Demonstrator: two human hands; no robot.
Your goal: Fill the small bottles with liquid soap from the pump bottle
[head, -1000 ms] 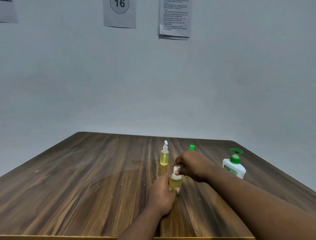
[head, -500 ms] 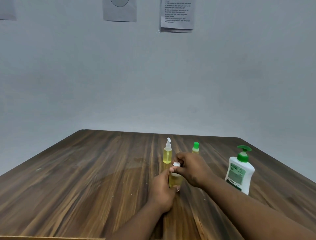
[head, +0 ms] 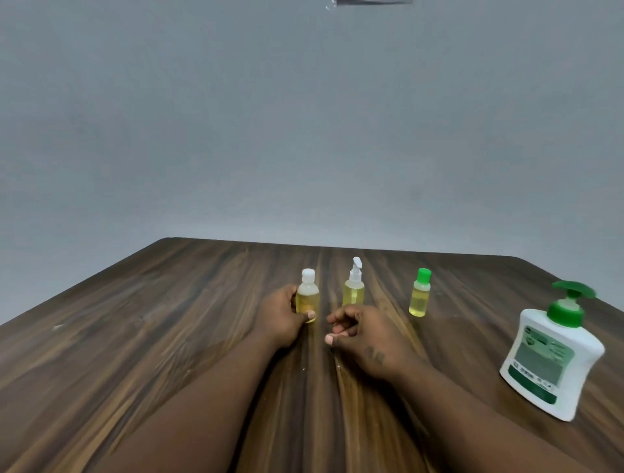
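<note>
Three small bottles of yellow liquid stand in a row on the wooden table [head: 135,337]. My left hand [head: 282,319] grips the leftmost one, a white-capped bottle [head: 308,295], around its lower half. To its right stands a small bottle with a white pump top [head: 354,287], then a green-capped bottle [head: 419,297]. My right hand [head: 364,337] rests just in front of the pump-top bottle with fingers loosely curled, holding nothing. The big white pump bottle [head: 552,358] with a green pump head stands at the right, apart from both hands.
A plain grey wall rises behind the table's far edge [head: 337,244]. The edge of a paper sheet [head: 371,2] shows at the top of the wall.
My right hand has come off the white cap and dropped towards the table. My left hand has carried the white-capped bottle left and farther back, level with the other small bottles. The camera tilted down.
</note>
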